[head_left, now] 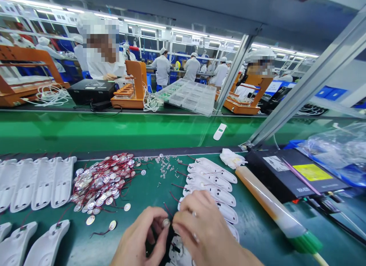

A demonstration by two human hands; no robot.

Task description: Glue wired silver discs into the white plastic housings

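Observation:
My left hand (145, 235) is closed, with a small round metal disc (166, 222) pinched at its fingertips. Right beside it, the fingers of my right hand (200, 224) are bent together over the row of white plastic shells; what they hold is hidden. Below my hands lies a white shell (178, 250) with a dark part on it. More white shells (211, 170) with red wires stretch up the mat behind my right hand. To the left is a pile of metal discs with red wires (105, 180). Tiny metal parts (166, 166) are scattered beyond my hands.
White shells (41, 184) line the left side. At right are a brush (274, 205), a black box (294, 174) and plastic bags (337, 151). A green conveyor (114, 132) carries a white piece (220, 131). Orange fixtures (134, 86) and people stand beyond.

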